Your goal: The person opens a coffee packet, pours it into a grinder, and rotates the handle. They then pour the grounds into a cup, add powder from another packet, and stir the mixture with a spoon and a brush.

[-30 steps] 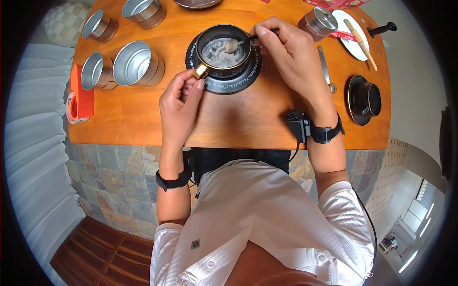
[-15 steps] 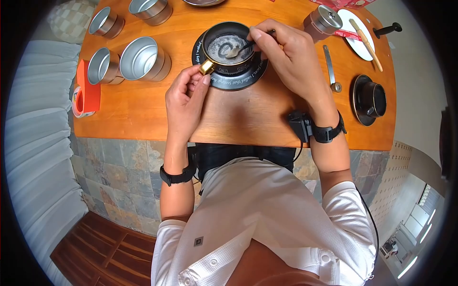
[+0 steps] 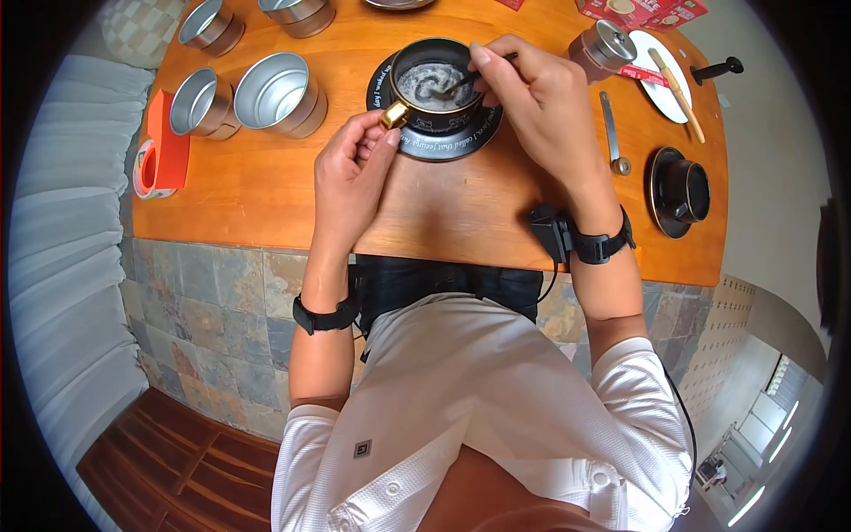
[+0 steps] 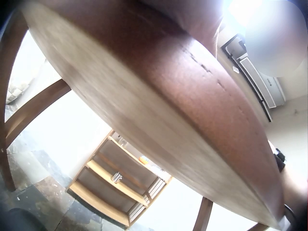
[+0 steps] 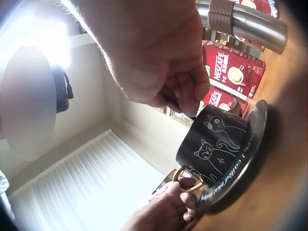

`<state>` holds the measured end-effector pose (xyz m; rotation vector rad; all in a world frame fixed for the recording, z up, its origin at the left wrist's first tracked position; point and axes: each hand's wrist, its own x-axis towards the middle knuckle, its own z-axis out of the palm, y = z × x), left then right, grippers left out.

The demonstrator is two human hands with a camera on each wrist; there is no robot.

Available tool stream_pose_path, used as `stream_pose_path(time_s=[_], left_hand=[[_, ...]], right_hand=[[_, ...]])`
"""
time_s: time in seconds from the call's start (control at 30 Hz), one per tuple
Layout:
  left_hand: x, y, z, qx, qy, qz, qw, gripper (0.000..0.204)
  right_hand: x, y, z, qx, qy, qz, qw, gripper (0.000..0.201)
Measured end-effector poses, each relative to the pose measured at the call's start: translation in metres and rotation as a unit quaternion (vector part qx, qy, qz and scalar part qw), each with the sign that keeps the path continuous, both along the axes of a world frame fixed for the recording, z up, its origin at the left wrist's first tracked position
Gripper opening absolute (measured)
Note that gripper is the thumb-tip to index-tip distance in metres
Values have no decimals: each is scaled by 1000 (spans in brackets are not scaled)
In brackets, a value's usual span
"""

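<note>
Over the table (image 3: 266, 191) are the right hand (image 3: 545, 106) and left hand (image 3: 356, 173), each with fingers curled into a close pinch; the saucer (image 3: 443, 148) lies flat, the cup (image 3: 433, 121) upright on it; in its pale-streaked liquid (image 3: 421, 74) dips the spoon (image 3: 461, 82), pinched by the right; the left grips the cup's gold handle (image 3: 394, 114)

- The floor (image 3: 204, 310) is laid with mottled grey and tan tiles
- The left side is lined by a white pleated curtain (image 3: 71, 230)
- Dark slatted wooden furniture (image 3: 182, 461) is cut off at lower left
- A plain pale wall (image 3: 780, 160) is seen beyond the wooden counter (image 3: 230, 199)
- Past the counter's edge, a shelf unit (image 4: 109, 188) is framed in light wood
- One upper corner is flooded by bright light (image 5: 36, 31)
</note>
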<state>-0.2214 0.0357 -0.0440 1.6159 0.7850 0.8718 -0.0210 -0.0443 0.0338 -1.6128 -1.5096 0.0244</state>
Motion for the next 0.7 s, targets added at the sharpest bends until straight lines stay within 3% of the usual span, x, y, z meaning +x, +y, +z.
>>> stream_pose_path(time_s=[0.07, 0.2, 0.37, 0.5, 0.7], left_hand=[[0, 0, -1, 6, 3, 0, 1000, 22], [-3, 2, 1, 11, 25, -11, 1000, 24], [-3, 1, 1, 1, 48, -25, 999, 25], [0, 1, -1, 20, 15, 2, 1000, 23], [-1, 0, 2, -1, 18, 0, 1000, 22]], right_hand=[[-3, 0, -1, -4, 156, -12, 988, 22], [4, 3, -4, 23, 95, -30, 995, 24], [6, -5, 5, -74, 85, -19, 993, 24], [12, -7, 9, -66, 92, 0, 994, 24], [21, -8, 19, -136, 104, 13, 985, 25]])
